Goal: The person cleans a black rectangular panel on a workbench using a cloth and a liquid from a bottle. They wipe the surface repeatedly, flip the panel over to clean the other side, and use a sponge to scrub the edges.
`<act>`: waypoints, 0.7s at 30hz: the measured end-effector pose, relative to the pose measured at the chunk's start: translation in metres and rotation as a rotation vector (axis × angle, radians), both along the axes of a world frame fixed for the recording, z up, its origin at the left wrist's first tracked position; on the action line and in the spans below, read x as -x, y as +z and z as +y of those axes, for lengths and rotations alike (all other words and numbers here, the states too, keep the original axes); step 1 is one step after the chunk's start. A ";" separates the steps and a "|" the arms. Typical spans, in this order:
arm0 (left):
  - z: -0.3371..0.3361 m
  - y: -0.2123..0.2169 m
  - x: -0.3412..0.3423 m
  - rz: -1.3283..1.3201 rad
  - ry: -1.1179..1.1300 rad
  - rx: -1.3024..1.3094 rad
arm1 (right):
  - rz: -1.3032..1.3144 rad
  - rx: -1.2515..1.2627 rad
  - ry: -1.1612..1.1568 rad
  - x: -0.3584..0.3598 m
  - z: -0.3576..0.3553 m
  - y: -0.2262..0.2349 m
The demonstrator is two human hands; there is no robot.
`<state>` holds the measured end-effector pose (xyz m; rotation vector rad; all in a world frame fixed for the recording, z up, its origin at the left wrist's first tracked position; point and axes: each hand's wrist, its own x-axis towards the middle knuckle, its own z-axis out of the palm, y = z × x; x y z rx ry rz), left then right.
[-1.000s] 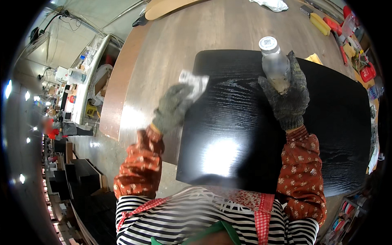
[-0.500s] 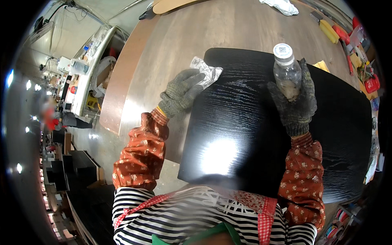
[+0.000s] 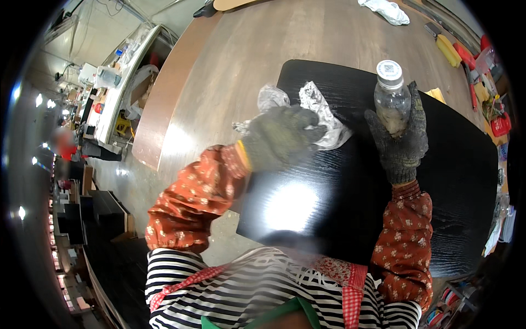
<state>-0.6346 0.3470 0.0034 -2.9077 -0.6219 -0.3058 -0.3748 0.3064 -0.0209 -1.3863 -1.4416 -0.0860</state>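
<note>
leftward, floor (image 3: 127, 178) shows beyond table (image 3: 219, 82) and black panel (image 3: 339, 192).

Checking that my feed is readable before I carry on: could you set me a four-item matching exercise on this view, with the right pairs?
1. Bottle
2. Panel
3. Crumpled cloth
4. Sleeves

A. Orange-red with pale flowers
B. Grey-white, at the left hand
C. Black and glossy
D. In the right hand

Pairs: 1-D, 2-C, 3-B, 4-A

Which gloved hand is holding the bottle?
The right gloved hand: it grips the clear, white-capped bottle, whereas the left gloved hand is at a crumpled white cloth over the black panel.
</note>
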 end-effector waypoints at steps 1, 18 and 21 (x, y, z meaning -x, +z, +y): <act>0.005 0.000 0.011 -0.008 0.039 0.028 | 0.001 0.018 0.003 -0.001 -0.001 0.002; -0.137 0.000 0.076 -0.062 0.281 0.008 | -0.098 0.029 -0.144 0.018 -0.093 -0.001; -0.220 0.002 0.089 -0.026 0.300 0.032 | -0.121 0.080 -0.120 0.010 -0.105 -0.006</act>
